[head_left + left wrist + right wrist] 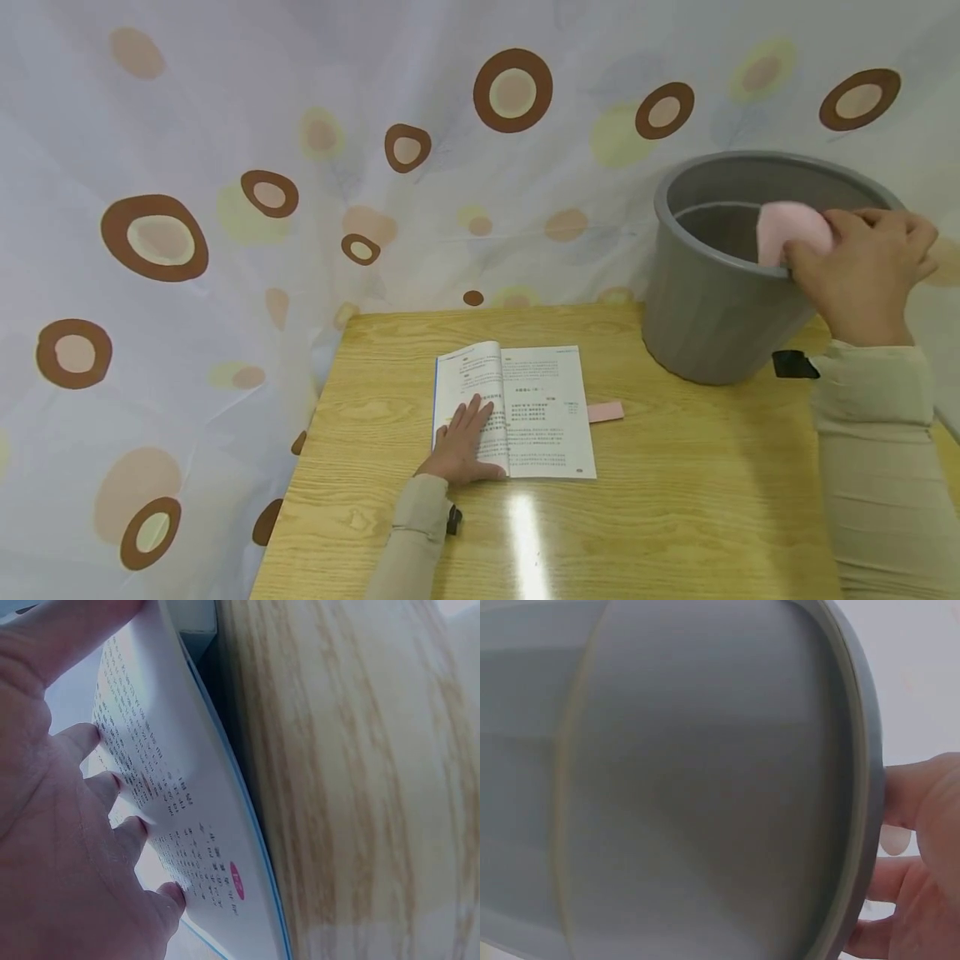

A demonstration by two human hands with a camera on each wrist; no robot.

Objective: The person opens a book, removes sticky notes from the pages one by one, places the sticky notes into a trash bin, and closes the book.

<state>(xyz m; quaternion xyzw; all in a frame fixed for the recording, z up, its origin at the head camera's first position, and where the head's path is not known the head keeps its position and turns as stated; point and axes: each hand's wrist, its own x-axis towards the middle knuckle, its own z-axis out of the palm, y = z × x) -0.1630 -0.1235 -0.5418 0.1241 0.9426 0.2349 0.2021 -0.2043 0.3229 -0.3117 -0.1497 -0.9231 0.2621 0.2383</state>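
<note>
Left hand (pixel 463 454) spread on the open book (pixel 547 417); pink strip (pixel 606 412) at book's 3 o'clock. Right hand (pixel 862 271) pinches pink piece (pixel 783 229) by rim of grey bin (pixel 712 312), 2 o'clock of book.

Head view: fairly bright, even light, w/ a white glare streak nr bottom ctr of the wood table (pixel 675 517), a soft shadow on its R side, bin (pixel 720 325) dim inside. L wrist cam: cool tint, grain blurry, top R washed out, print on the book (pixel 202 750) soft. R wrist cam: murky grey, low contrast, backdrop (pixel 922 667) overexposed.
</note>
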